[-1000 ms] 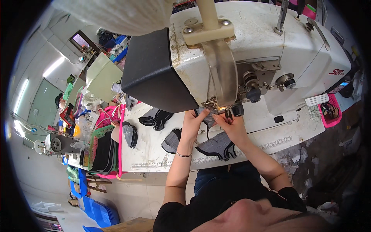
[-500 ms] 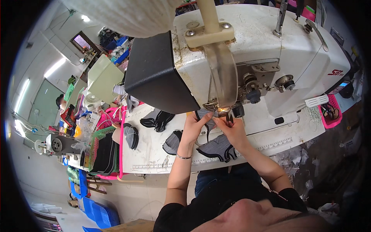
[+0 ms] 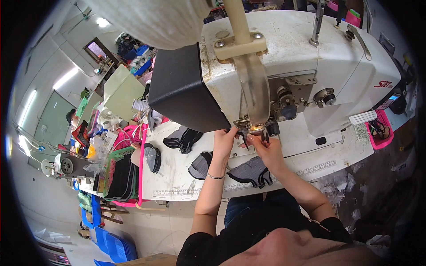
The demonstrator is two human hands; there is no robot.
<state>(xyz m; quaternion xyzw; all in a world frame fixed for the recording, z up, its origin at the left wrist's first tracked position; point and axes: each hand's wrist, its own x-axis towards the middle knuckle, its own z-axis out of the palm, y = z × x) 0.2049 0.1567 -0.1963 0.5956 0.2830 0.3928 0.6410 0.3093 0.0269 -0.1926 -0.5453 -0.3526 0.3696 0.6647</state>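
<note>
A white sewing machine (image 3: 284,51) stands before me, its lamp glowing at the needle area. My left hand (image 3: 224,144) is closed on a grey and black fabric piece (image 3: 240,138) beside the needle, most of it covered by fingers and machine. Close by on the right, my right hand (image 3: 269,151) has its thumb and finger at the fabric's edge. Dark pointed blades, apparently thread snips (image 3: 265,136), stick up from that hand. In front of my hands lies a stack of grey pieces with black edging (image 3: 249,172).
More cut-piece stacks (image 3: 200,165), (image 3: 183,138) and a tied bundle (image 3: 152,158) lie leftward on the white table (image 3: 175,177). A green basket (image 3: 106,177) of black pieces stands at the left. A pink basket (image 3: 382,133) hangs at the right edge. A ruler strip (image 3: 306,167) runs along the front.
My left hand has moved slightly up and closer to the needle, taking the fabric piece further under the machine head. My right hand stays nearby with the snips. The view has shifted slightly.
</note>
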